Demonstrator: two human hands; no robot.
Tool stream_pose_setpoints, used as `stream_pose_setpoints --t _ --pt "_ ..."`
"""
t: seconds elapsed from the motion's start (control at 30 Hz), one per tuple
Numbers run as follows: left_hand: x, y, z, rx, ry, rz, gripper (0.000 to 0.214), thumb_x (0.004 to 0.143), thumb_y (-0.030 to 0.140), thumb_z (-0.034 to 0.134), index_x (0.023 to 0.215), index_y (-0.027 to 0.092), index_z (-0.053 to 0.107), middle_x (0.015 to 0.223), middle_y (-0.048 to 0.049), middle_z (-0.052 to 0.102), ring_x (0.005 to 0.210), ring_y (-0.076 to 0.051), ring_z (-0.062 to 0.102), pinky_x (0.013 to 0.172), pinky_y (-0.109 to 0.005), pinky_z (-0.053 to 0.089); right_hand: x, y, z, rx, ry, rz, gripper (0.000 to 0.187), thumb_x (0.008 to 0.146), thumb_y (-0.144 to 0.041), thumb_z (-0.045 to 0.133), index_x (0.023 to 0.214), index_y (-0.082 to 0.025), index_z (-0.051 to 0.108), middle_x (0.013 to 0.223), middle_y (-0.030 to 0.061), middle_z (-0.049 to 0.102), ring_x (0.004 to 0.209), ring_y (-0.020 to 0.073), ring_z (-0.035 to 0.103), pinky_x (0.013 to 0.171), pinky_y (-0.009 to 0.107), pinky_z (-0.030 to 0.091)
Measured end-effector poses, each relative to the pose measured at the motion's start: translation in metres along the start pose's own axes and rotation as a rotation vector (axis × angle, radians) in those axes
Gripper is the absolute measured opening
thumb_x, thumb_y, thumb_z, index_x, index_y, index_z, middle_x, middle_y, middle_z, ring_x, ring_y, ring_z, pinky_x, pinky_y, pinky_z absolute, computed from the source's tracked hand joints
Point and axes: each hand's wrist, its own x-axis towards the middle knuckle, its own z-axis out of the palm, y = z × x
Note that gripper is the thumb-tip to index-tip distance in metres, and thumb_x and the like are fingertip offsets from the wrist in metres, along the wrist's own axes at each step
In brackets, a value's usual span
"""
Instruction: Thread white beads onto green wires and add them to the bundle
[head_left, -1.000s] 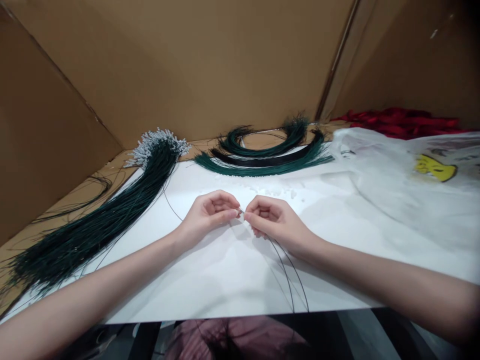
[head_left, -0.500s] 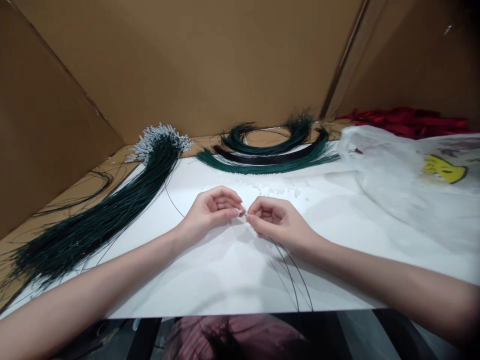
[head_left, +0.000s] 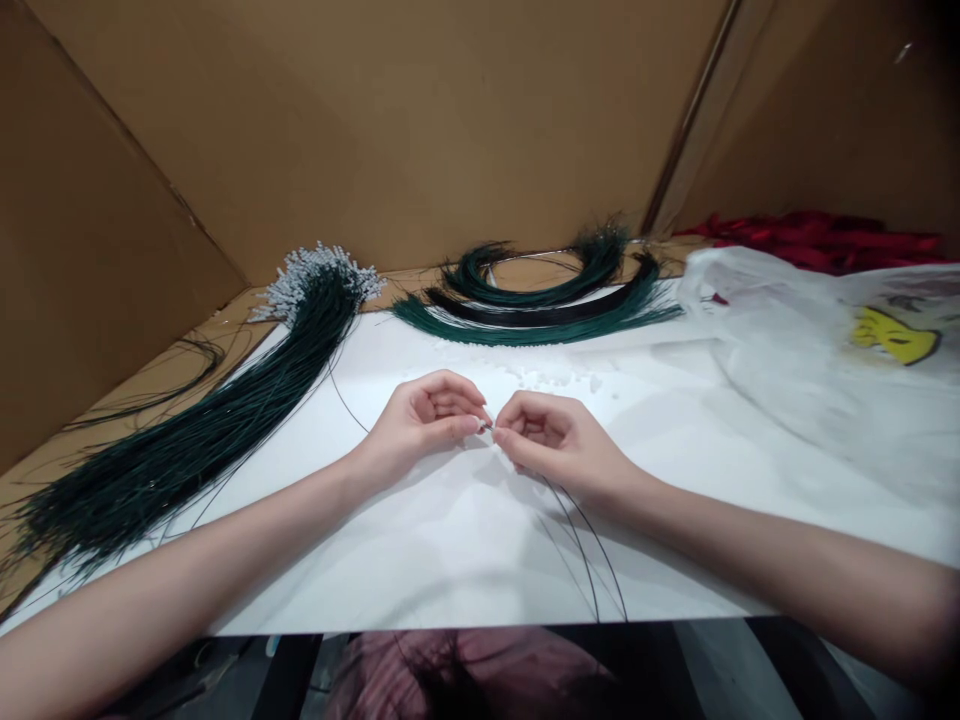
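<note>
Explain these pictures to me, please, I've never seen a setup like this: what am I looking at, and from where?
There's no machine here: a person works with two bare hands, the left and the right. The camera is worn on their head, looking forward and down. Both hands pinch a tiny piece, too small to make out, and dark wires trail below the right one. On the white surface lie a white-tipped green bundle at left, curved bunches behind, small white bits, and a clear bag at right. Beyond the bag is a red pile; cardboard walls surround everything.
</note>
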Motion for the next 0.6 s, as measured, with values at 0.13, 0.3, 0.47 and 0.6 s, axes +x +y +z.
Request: stream_pose_setpoints --t 0.13,0.3,0.47,0.6 --pt "0.0004 0.0003 0.0003 -0.002 -0.003 0.004 0.021 0.074 0.017 0.08 0.09 0.016 0.066 0.081 -0.002 0.074 0.073 -0.01 0.068 0.066 -0.017 0.052 -0.0004 0.0008 -0.0001 -0.009 0.005 -0.004 0.009 0.081 -0.019 0.063 0.075 -0.015 0.058 0.062 -0.0031 0.051 0.056 0.0084 0.046 0.053 0.023 0.033" --pt "0.0001 -0.0007 0.0 0.002 -0.004 0.001 0.022 0.074 0.017 0.08 0.09 0.015 0.066 0.082 -0.0024 0.074 0.072 -0.01 0.068 0.065 -0.017 0.053 -0.001 0.0003 0.0004 -0.015 0.011 0.005 0.009 0.08 -0.02 0.063 0.075 -0.015 0.058 0.062 -0.0029 0.05 0.056 0.0088 0.045 0.053 0.023 0.033" --pt "-0.0009 -0.0009 -0.0002 0.008 -0.011 0.007 0.02 0.074 0.016 0.08 0.089 0.016 0.067 0.082 -0.0019 0.075 0.073 -0.009 0.069 0.067 -0.017 0.053 -0.0007 -0.0001 0.0011 -0.036 0.011 0.01 0.009 0.079 -0.02 0.063 0.074 -0.015 0.058 0.062 -0.0029 0.049 0.056 0.0091 0.044 0.053 0.024 0.031" --pt "-0.0008 -0.0007 0.0001 0.036 -0.008 0.003 0.02 0.074 0.017 0.08 0.09 0.016 0.067 0.082 -0.002 0.074 0.074 -0.01 0.069 0.069 -0.018 0.053 -0.0005 0.0004 0.0011 -0.052 0.014 0.019 0.009 0.078 -0.02 0.063 0.074 -0.015 0.058 0.062 -0.0031 0.048 0.057 0.009 0.042 0.053 0.024 0.031"
